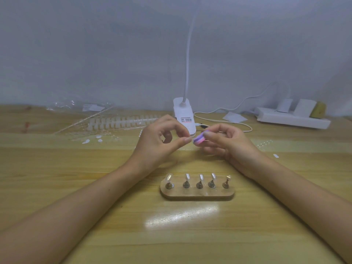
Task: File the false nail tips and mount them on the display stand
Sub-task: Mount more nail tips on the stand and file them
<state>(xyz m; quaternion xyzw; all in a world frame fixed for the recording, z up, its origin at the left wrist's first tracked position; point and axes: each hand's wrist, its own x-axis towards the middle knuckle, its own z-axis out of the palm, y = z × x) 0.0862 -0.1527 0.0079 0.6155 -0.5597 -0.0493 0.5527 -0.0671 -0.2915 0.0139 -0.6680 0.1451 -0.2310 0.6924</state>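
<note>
Four of five pegs on the little oval wooden display stand (198,196) already wear clear false nail tips (187,176), rightmost looks bare, and just behind it the left hand (162,141) pinches what's probably the last tip against the pink-purple sanding block (199,140) gripped by the right hand (226,143).

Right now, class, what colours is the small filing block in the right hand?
Purple and pink layers; the small filing block shows best in the head view.
</note>
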